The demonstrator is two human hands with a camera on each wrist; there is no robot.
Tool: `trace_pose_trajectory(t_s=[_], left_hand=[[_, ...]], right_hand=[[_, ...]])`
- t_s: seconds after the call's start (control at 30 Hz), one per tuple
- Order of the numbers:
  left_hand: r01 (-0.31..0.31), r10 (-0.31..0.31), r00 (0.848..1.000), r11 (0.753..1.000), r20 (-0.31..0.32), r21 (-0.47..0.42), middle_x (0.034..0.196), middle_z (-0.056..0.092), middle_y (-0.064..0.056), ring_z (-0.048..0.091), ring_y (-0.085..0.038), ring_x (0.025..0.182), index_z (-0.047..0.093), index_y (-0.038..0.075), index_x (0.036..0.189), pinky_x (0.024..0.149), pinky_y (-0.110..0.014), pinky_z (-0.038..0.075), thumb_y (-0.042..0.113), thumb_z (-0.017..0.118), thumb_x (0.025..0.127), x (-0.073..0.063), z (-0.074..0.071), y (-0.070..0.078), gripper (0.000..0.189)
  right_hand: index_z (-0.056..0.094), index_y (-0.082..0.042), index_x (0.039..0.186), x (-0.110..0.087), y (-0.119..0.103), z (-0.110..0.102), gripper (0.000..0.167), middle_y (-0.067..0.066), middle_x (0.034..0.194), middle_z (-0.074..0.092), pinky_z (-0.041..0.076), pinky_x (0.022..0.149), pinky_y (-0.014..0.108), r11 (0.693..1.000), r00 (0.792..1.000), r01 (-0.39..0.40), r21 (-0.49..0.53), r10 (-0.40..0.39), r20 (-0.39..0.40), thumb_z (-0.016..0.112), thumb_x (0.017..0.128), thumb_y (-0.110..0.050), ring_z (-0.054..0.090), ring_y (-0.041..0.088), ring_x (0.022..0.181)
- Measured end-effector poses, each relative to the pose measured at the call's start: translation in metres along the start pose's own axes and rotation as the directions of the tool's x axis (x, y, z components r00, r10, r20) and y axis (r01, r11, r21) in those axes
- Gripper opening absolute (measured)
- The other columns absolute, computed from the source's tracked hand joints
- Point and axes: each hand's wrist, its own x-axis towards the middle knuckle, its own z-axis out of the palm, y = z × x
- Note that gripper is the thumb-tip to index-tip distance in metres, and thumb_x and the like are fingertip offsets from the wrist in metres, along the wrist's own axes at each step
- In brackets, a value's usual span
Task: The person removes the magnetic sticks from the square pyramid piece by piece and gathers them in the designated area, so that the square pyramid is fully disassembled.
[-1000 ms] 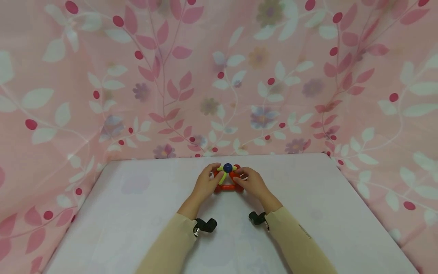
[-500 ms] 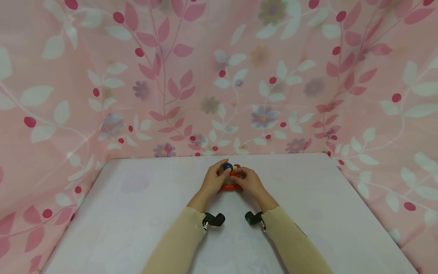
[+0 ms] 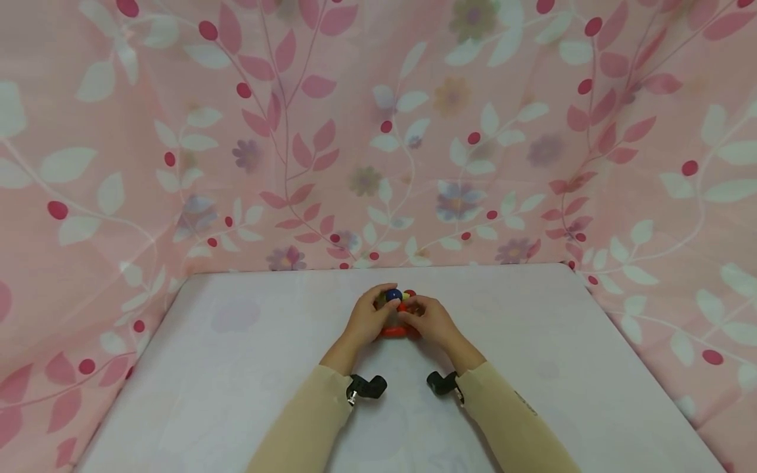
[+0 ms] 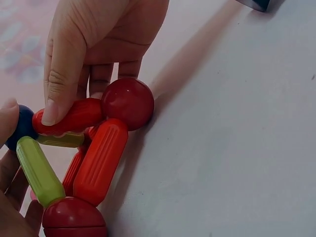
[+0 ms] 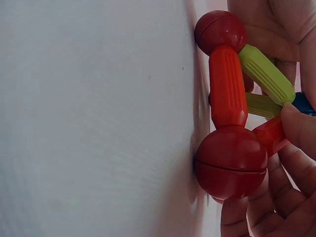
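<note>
Near the table's far edge stands a small frame of magnetic rods and balls, with a blue ball (image 3: 393, 295) at its top. My left hand (image 3: 363, 316) grips the frame at this ball, its thumb against it. My right hand (image 3: 439, 322) pinches a slanting red rod (image 4: 81, 114) that runs from the blue ball to a red ball (image 4: 127, 103). Along the near side, an orange-red rod (image 5: 228, 86) joins two red balls on the tabletop. A green rod (image 5: 266, 74) slants up to the blue ball. My fingers hide parts of the far side.
The white tabletop (image 3: 248, 368) stretches around the frame. Behind and beside it hangs a pink floral cloth (image 3: 378, 164). A black wrist camera (image 3: 368, 386) sits on the left sleeve, another black camera (image 3: 441, 383) on the right sleeve.
My left hand has shifted right along the frame, and its thumb has come up to the blue ball, covering the green rods. My right hand has stayed nearly in place.
</note>
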Motion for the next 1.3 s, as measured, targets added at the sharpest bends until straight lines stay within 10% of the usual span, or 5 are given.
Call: trace_pose_trajectory(t_s=[1.3], left_hand=[[-0.028, 0.026, 0.999, 0.997, -0.034, -0.075, 0.141, 0.056, -0.011, 0.053, -0.03, 0.127, 0.057, 0.022, 0.14, 0.11, -0.046, 0.04, 0.035, 0.061, 0.1, -0.014, 0.0, 0.0, 0.043]], right_hand=[[0.068, -0.01, 0.107, -0.024, 0.001, -0.006, 0.019, 0.0, 0.094, 0.065, 0.053, 0.073, 0.031, 0.997, 1.0, -0.024, 0.08, 0.023, 0.017, 0.076, 0.09, -0.016, 0.059, 0.019, 0.087]])
